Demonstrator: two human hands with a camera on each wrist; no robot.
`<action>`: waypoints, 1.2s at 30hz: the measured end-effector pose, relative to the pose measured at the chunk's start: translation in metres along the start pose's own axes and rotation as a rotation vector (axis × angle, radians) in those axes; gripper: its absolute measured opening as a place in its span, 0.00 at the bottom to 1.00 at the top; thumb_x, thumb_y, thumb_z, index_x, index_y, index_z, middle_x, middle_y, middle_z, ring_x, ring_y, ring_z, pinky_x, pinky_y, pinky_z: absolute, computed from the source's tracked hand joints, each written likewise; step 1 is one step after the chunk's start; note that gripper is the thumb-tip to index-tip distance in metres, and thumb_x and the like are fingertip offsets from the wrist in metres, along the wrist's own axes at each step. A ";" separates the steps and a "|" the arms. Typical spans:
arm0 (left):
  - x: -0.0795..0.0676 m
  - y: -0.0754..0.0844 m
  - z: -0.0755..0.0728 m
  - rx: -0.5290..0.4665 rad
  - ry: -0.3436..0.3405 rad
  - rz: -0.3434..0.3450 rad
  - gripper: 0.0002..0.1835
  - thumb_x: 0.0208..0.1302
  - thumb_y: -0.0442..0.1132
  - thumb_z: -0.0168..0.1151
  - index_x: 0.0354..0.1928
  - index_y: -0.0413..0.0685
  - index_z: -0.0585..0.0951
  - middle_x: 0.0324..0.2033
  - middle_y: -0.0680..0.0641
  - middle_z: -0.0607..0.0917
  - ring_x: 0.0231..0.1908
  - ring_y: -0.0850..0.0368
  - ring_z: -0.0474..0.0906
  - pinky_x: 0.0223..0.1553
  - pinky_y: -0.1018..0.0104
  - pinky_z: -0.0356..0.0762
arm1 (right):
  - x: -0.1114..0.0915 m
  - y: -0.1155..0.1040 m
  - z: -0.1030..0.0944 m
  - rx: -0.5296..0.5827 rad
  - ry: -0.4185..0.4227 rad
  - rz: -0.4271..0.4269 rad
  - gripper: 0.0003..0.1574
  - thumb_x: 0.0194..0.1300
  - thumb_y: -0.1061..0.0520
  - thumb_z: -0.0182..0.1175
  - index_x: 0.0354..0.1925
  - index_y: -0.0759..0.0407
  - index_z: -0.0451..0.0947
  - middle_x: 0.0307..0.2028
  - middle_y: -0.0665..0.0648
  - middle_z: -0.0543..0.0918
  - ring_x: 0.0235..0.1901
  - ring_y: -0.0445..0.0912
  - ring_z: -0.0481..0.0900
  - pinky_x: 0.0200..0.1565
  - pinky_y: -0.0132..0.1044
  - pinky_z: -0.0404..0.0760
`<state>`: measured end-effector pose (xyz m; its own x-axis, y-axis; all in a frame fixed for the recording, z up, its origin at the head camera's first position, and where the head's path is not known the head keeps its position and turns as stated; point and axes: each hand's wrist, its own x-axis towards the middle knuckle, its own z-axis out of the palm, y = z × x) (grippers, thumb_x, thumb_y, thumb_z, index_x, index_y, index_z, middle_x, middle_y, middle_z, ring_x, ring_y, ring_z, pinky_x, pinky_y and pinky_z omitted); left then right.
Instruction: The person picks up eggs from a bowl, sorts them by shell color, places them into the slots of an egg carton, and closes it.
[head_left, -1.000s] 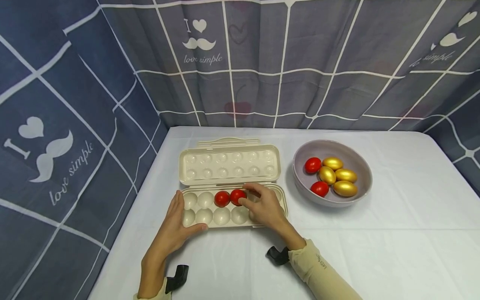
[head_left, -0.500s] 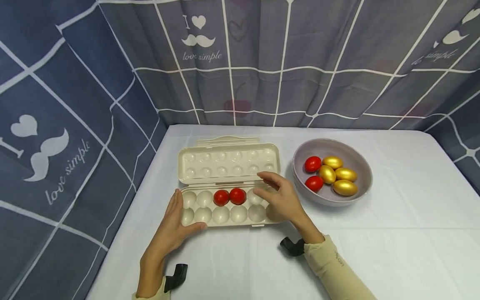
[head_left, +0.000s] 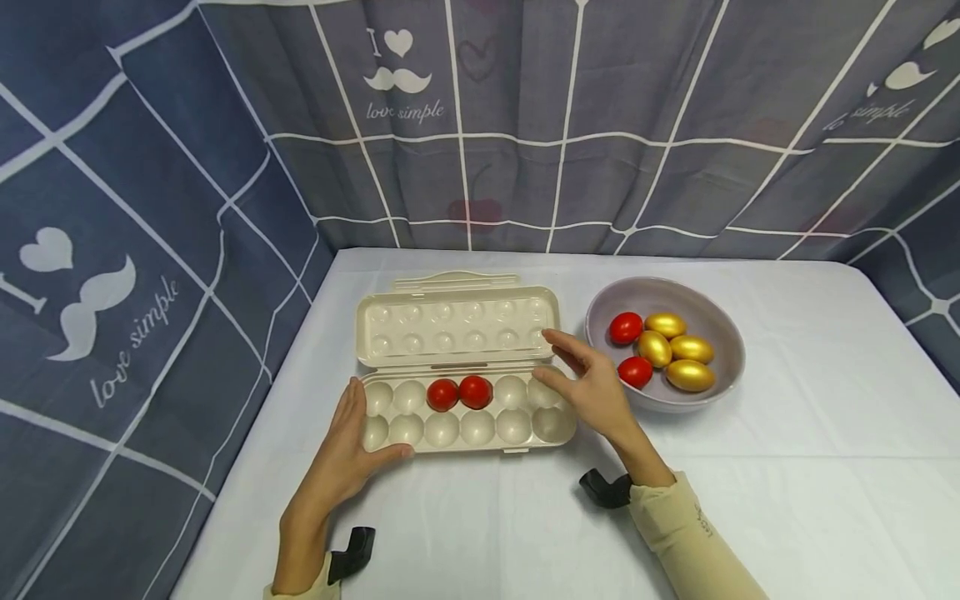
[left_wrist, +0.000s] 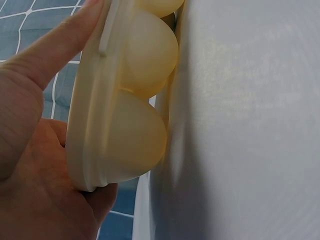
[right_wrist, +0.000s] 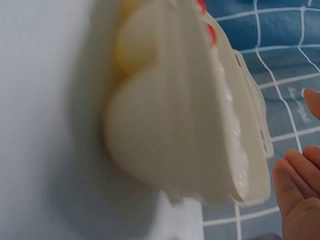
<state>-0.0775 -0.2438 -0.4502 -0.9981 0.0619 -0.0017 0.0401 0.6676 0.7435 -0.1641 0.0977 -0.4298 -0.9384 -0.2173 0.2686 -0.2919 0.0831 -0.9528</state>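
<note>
A cream egg carton (head_left: 495,442) lies open on the white table, its lid (head_left: 457,357) folded back. Two red eggs (head_left: 476,392) sit side by side in its back row. At the carton's left end, my left hand (head_left: 341,454) holds the corner, thumb along the front rim and fingers against the side; the left wrist view shows the hand (left_wrist: 30,145) around that end. My right hand (head_left: 596,392) is over the carton's right end, fingers apart and nothing between them. In the right wrist view, relaxed fingers (right_wrist: 297,177) appear beside the carton (right_wrist: 165,125).
To the right stands a mauve bowl (head_left: 720,379) with several golden eggs (head_left: 690,376) and two red eggs (head_left: 626,328). The right hand overlaps its left side in the head view. A dark gridded curtain (head_left: 517,125) hangs behind the table (head_left: 787,517).
My right hand has let go of the red egg in the back row and moved right, toward the bowl. One red egg in the bowl rolled left and partly back. My left hand stays put.
</note>
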 end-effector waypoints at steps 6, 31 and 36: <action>0.001 0.001 0.001 -0.010 -0.002 0.000 0.70 0.46 0.54 0.80 0.74 0.28 0.40 0.75 0.31 0.37 0.74 0.36 0.31 0.69 0.36 0.38 | 0.000 -0.008 -0.019 0.024 0.061 0.001 0.33 0.56 0.72 0.69 0.60 0.76 0.73 0.59 0.72 0.75 0.61 0.61 0.73 0.61 0.36 0.70; 0.001 0.000 0.001 -0.006 0.000 0.002 0.69 0.47 0.52 0.79 0.74 0.28 0.39 0.75 0.30 0.37 0.74 0.36 0.31 0.69 0.36 0.38 | -0.009 -0.012 -0.061 -0.054 0.163 -0.034 0.32 0.54 0.72 0.71 0.58 0.75 0.75 0.53 0.61 0.81 0.53 0.46 0.80 0.57 0.34 0.74; 0.000 0.000 0.001 -0.006 -0.001 -0.002 0.69 0.48 0.53 0.79 0.74 0.29 0.39 0.75 0.31 0.37 0.74 0.37 0.31 0.69 0.37 0.37 | -0.011 -0.014 -0.072 -0.091 0.165 0.049 0.30 0.58 0.66 0.71 0.58 0.73 0.76 0.52 0.58 0.82 0.52 0.39 0.80 0.55 0.29 0.75</action>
<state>-0.0777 -0.2429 -0.4507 -0.9981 0.0615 -0.0040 0.0379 0.6632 0.7475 -0.1630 0.1686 -0.4095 -0.9673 -0.0494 0.2488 -0.2537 0.1789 -0.9506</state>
